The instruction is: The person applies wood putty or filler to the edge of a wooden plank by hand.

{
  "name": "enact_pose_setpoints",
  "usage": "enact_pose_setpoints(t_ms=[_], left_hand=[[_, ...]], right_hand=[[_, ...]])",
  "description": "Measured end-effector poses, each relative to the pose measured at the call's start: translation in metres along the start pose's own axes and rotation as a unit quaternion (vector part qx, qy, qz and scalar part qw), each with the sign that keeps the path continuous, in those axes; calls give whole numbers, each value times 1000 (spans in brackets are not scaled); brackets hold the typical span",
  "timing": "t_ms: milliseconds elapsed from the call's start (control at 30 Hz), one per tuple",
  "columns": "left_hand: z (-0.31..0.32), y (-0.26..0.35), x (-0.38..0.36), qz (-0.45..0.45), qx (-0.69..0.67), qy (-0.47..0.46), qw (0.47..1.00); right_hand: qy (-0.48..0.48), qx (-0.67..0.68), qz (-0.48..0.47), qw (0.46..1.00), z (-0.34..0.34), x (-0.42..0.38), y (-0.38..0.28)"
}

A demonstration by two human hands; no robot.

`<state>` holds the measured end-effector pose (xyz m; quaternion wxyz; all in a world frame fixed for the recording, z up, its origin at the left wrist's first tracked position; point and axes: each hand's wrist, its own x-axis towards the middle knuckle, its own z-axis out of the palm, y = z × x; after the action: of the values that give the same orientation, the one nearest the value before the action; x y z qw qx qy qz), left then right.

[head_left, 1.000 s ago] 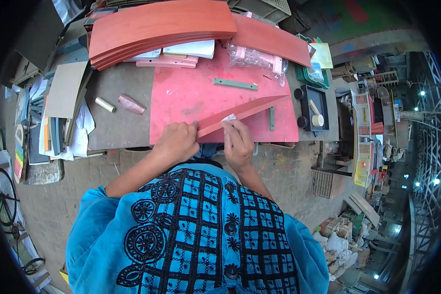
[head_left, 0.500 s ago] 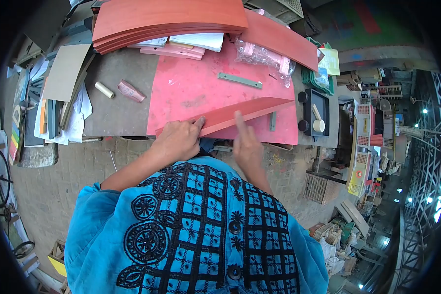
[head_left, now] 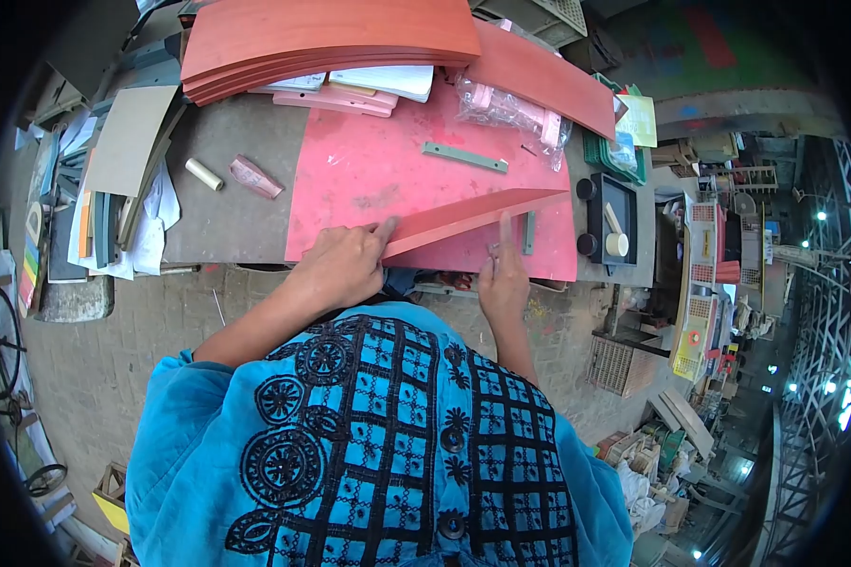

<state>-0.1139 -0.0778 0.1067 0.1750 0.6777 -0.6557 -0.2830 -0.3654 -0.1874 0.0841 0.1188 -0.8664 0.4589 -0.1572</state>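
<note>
Extending across the pink sheet (head_left: 355,175), the red board (head_left: 463,216) lies between the two hands, slanting from the left hand (head_left: 347,262) at the front of the table (head_left: 232,227) up to its free end, beyond the right hand (head_left: 505,283). The board is tilted, with one broad face and its narrow near edge visible. Its left end is covered by the left hand.

The left hand is closed on that end, thumb and fingers clamped about the board; the grip on the underside is hidden. The right hand is at the near edge, well to the right of the left hand. Its index finger is extended and its tip meets the board's edge. The other fingers appear partly curled; whether they close on anything cannot be told.

One green bar (head_left: 464,157) lies on the sheet beyond the board; a second green bar (head_left: 529,233) lies just beside the right hand. A black tray (head_left: 628,196) stands to the right of the sheet. Stacked red boards (head_left: 331,38) occupy the far side.
</note>
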Motion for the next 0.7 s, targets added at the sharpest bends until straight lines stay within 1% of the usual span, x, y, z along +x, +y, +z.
enact_pose_setpoints(t_ms=[100, 200, 300, 400, 500, 600, 700], left_hand=[[8, 2, 9, 103, 5, 64, 993], [1, 13, 24, 128, 23, -9, 992], [9, 16, 37, 141, 58, 12, 988], [7, 11, 30, 143, 74, 23, 987], [-7, 3, 10, 125, 70, 10, 990], [-12, -15, -13, 134, 47, 40, 989], [-23, -24, -38, 99, 35, 24, 994]], right_hand=[[-5, 9, 25, 1000, 0, 1, -1], [-2, 20, 42, 999, 4, 1, -6], [7, 26, 36, 999, 5, 3, -7], [4, 27, 34, 999, 6, 5, -3], [6, 35, 33, 999, 8, 6, 0], [24, 31, 15, 999, 10, 8, -2], [24, 44, 7, 999, 9, 10, -4]])
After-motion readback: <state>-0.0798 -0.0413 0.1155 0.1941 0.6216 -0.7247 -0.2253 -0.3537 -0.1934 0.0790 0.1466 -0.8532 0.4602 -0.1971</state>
